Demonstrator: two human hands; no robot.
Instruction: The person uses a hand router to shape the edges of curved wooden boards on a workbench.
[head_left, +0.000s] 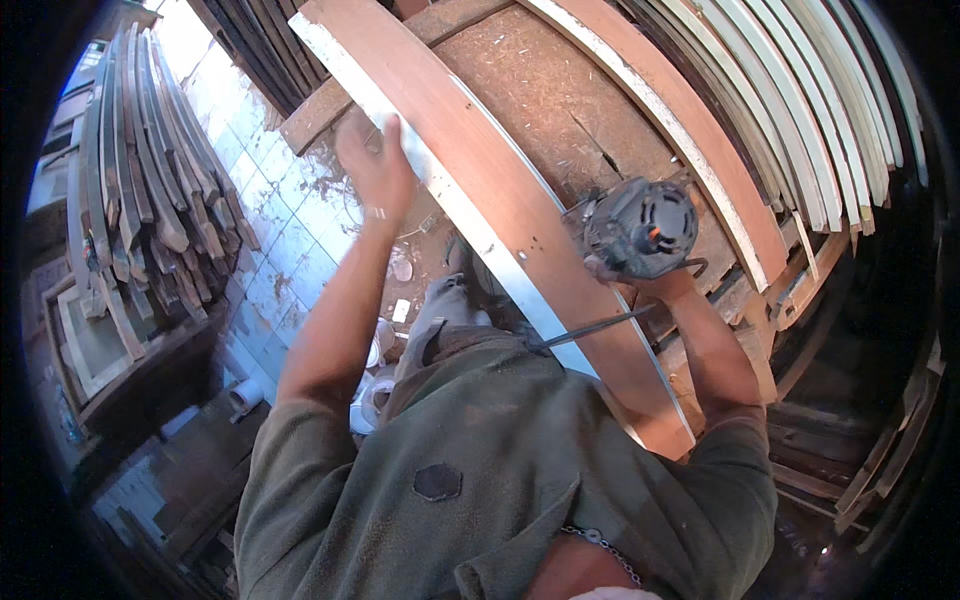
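A long board (500, 225) with a reddish-brown face and a white near edge slants across the workbench in front of me. My left hand (380, 180) is beside that white edge toward the far end, its thumb and blurred fingers apart. It holds nothing that I can see; whether it touches the board I cannot tell. At the board's far-side edge, my right hand (655, 284) grips a dark router (643, 228) with a round, vented motor housing. Most of those fingers are hidden beneath the housing. A dark cord (590, 328) crosses the board toward my waist.
Another reddish-brown board (690, 140) lies farther across the worn bench top (530, 75). Many pale strips (800, 110) are stacked at the far right. Dark wooden strips (150, 170) are piled at left, past the tiled floor (290, 225). White tubs (375, 395) stand near my legs.
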